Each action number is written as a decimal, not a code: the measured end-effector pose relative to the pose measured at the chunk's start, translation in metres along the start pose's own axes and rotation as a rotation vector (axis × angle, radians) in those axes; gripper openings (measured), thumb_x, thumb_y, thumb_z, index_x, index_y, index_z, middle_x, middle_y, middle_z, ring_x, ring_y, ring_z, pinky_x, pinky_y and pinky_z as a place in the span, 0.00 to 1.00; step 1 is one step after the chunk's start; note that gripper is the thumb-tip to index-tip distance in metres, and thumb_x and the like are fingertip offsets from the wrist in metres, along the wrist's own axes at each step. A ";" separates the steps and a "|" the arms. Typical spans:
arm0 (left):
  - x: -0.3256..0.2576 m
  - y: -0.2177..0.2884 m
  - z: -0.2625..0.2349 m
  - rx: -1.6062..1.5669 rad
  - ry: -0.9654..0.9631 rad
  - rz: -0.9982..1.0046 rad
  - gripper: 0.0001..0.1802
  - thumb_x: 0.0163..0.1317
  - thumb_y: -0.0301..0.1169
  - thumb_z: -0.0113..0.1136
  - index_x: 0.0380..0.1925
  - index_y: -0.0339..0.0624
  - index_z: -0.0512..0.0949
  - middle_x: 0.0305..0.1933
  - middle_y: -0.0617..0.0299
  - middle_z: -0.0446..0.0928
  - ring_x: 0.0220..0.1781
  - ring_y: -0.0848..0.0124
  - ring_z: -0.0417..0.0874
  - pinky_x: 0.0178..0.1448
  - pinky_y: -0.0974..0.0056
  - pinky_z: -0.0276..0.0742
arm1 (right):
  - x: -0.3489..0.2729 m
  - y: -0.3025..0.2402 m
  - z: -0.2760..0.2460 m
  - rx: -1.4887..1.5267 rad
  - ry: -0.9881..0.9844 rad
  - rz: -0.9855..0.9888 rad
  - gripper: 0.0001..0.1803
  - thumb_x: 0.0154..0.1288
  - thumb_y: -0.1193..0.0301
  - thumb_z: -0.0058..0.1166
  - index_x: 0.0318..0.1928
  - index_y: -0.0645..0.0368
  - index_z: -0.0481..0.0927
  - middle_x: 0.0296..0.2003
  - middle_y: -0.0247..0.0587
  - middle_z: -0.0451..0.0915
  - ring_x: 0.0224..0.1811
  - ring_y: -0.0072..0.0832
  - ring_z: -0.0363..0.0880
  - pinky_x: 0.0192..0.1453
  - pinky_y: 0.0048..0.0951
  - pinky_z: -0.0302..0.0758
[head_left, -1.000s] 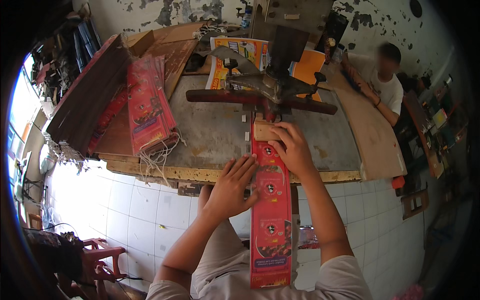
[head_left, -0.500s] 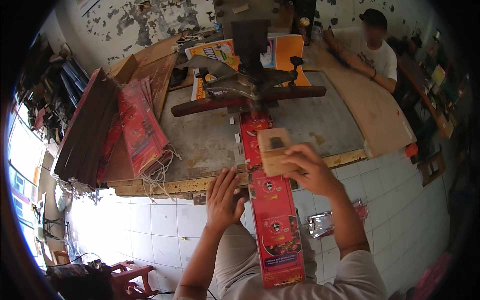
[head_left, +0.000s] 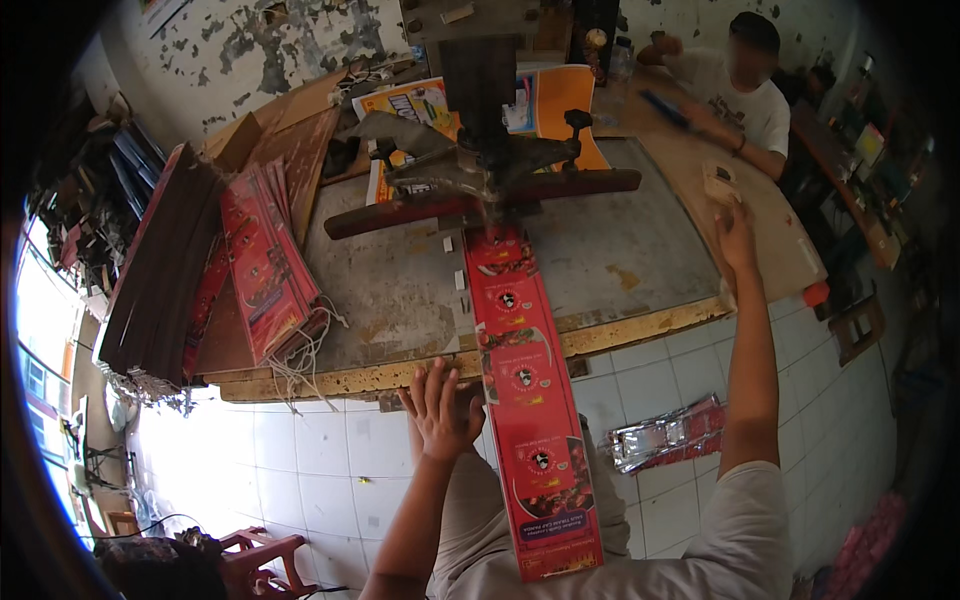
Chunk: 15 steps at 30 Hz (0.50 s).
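Red cards (head_left: 265,265) lay left; our spread, empty left hand (head_left: 443,412) was beside a red strip (head_left: 533,415) running from the press (head_left: 490,165) over our lap (head_left: 466,510); we couldn't tell whether our right hand (head_left: 737,240) gripped the wooden block (head_left: 719,180) at its fingertips.

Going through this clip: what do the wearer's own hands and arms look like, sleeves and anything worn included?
The left hand and right hand both appear ungloved, with no watch, bracelet or cable visible on either forearm. A plain, pale grey-beige cloth short sleeve covers the upper right arm, leaving that forearm bare; the left sleeve is out of view.
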<state>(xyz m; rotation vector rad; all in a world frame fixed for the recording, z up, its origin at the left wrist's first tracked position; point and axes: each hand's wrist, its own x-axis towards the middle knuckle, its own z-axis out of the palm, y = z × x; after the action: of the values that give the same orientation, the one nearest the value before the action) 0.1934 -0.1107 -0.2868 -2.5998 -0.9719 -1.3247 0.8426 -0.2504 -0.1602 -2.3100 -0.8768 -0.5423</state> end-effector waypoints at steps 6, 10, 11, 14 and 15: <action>-0.003 -0.003 -0.011 -0.031 0.002 -0.033 0.39 0.70 0.45 0.70 0.78 0.45 0.75 0.86 0.49 0.73 0.90 0.40 0.63 0.95 0.30 0.33 | -0.018 -0.002 -0.006 0.025 -0.125 -0.067 0.31 0.86 0.60 0.60 0.80 0.62 0.75 0.79 0.61 0.72 0.83 0.59 0.70 0.86 0.53 0.71; -0.002 -0.005 -0.008 0.027 -0.002 0.008 0.40 0.71 0.45 0.69 0.80 0.45 0.72 0.88 0.50 0.70 0.92 0.40 0.60 0.95 0.30 0.34 | -0.020 -0.003 -0.015 0.049 -0.178 -0.065 0.30 0.87 0.59 0.59 0.79 0.63 0.76 0.79 0.61 0.73 0.82 0.58 0.73 0.85 0.51 0.71; 0.000 -0.004 -0.007 0.034 -0.005 0.022 0.40 0.72 0.46 0.68 0.81 0.45 0.71 0.88 0.50 0.69 0.92 0.40 0.59 0.94 0.29 0.34 | -0.019 0.003 -0.019 0.030 -0.183 -0.066 0.30 0.87 0.58 0.58 0.79 0.62 0.76 0.79 0.61 0.73 0.82 0.58 0.73 0.84 0.50 0.71; -0.005 -0.005 -0.017 0.014 -0.071 -0.007 0.40 0.73 0.46 0.66 0.81 0.44 0.71 0.89 0.50 0.69 0.93 0.40 0.58 0.94 0.29 0.34 | -0.043 -0.028 -0.025 0.103 -0.263 0.023 0.29 0.89 0.57 0.57 0.78 0.62 0.77 0.78 0.59 0.75 0.81 0.56 0.75 0.84 0.48 0.71; -0.006 -0.004 -0.022 0.010 -0.086 -0.015 0.40 0.73 0.46 0.66 0.82 0.43 0.70 0.89 0.49 0.69 0.93 0.40 0.59 0.94 0.29 0.34 | -0.060 -0.052 -0.036 0.139 -0.299 0.065 0.28 0.89 0.57 0.56 0.78 0.61 0.78 0.77 0.59 0.76 0.81 0.55 0.75 0.84 0.47 0.71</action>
<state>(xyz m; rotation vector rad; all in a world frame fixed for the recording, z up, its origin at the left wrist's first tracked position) 0.1726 -0.1178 -0.2786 -2.6669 -1.0088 -1.2168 0.7588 -0.2704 -0.1470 -2.3157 -0.9393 -0.1033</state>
